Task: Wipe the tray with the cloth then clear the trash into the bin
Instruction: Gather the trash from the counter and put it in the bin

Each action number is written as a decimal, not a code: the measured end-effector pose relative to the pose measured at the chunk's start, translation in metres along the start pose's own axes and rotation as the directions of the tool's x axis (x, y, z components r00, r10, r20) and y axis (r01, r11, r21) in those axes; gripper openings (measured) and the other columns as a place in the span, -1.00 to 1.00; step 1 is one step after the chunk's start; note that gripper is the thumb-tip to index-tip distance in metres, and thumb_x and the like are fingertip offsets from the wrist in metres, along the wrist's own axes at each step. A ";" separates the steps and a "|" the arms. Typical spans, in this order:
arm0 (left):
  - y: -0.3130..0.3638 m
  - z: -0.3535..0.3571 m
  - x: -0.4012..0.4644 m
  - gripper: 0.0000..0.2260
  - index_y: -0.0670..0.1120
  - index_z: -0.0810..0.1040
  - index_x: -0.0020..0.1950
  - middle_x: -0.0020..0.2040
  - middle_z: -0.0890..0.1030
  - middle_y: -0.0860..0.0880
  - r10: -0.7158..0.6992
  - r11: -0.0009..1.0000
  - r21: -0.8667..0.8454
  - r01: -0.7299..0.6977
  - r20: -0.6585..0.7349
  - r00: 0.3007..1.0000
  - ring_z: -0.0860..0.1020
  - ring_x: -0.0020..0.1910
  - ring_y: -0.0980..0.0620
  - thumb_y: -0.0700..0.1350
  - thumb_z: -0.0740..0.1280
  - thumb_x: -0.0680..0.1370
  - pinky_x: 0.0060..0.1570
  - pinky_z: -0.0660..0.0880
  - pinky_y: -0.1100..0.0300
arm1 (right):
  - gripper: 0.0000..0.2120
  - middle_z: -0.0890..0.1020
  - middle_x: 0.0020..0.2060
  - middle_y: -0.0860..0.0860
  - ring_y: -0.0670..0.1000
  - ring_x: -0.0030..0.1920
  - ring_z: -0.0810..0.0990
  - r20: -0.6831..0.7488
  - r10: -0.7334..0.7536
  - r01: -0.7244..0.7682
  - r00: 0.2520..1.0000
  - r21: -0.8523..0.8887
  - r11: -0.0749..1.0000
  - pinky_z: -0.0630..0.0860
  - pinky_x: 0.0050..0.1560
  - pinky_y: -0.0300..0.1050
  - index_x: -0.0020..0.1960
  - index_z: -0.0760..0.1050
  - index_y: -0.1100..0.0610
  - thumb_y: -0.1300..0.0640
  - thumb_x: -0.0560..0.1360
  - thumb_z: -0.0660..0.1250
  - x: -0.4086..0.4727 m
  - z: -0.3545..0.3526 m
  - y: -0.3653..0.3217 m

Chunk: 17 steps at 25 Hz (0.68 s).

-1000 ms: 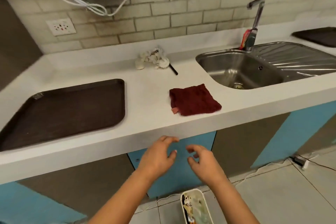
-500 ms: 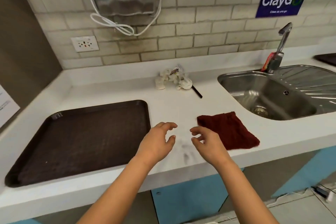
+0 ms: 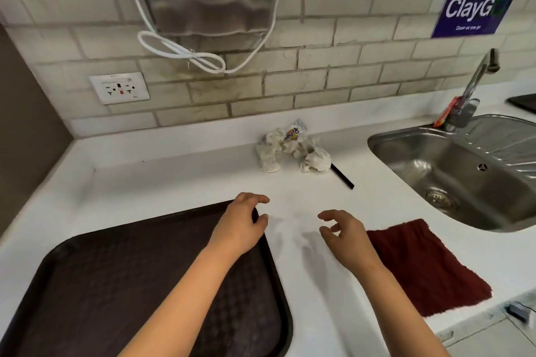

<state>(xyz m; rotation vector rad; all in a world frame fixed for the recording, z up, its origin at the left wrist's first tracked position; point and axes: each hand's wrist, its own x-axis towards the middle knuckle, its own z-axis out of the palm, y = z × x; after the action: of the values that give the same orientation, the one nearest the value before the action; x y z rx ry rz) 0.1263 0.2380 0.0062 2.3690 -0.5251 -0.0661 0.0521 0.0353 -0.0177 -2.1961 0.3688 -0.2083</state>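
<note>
Both hands have come forward over the tabletop (image 3: 174, 182) — left hand (image 3: 242, 227) above the brown tray's (image 3: 116, 284) far right corner, right hand (image 3: 345, 236) beside the red cloth (image 3: 420, 266); each grip loosely curled, empty. Crumpled trash (image 3: 293, 151) lies farther back — likely the target.

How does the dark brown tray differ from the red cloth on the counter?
The dark brown plastic tray is rigid, rimmed and large; the dark red woven cloth is soft, flat and smaller. The tray lies left, under the left hand; the cloth lies right, beside the right hand. Both rest on the white counter.
</note>
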 end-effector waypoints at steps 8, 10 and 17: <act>-0.024 0.024 0.104 -0.65 0.04 0.41 0.34 0.42 0.26 0.04 -0.105 0.991 0.089 0.099 0.064 0.992 0.40 0.28 0.06 -0.08 0.26 0.55 0.23 0.30 0.26 | -0.77 0.51 0.13 0.05 -0.03 -0.08 0.44 -0.074 0.068 -0.077 0.995 -0.130 0.988 0.32 -0.03 -0.24 0.13 0.54 0.15 0.26 0.49 0.26 0.092 -0.020 0.034; -0.028 0.033 0.138 -0.61 0.02 0.38 0.38 0.46 0.21 -0.01 -0.121 0.987 0.118 0.111 0.081 0.989 0.28 0.40 0.03 -0.09 0.27 0.55 0.32 0.28 0.20 | -0.76 0.51 0.15 0.08 -0.01 -0.07 0.47 -0.092 0.060 -0.075 0.994 -0.168 0.983 0.34 -0.02 -0.24 0.13 0.54 0.19 0.30 0.48 0.25 0.120 -0.024 0.043; -0.040 0.063 0.242 -0.39 0.04 0.10 0.51 0.55 -0.08 -0.03 -0.213 0.931 0.340 0.137 0.197 0.957 -0.09 0.53 -0.07 0.01 0.28 0.51 0.42 0.18 0.03 | -0.68 0.49 0.16 0.17 0.23 0.09 0.46 -0.058 0.151 -0.161 0.987 -0.350 0.923 0.42 0.06 0.02 0.24 0.42 0.17 0.23 0.49 0.24 0.192 -0.015 0.069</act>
<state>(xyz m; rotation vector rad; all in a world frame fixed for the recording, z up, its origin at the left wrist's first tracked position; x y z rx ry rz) 0.3505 0.1310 -0.0441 2.7466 -0.4575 -0.3681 0.2163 -0.0797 -0.0602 -2.5036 0.6378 -0.0907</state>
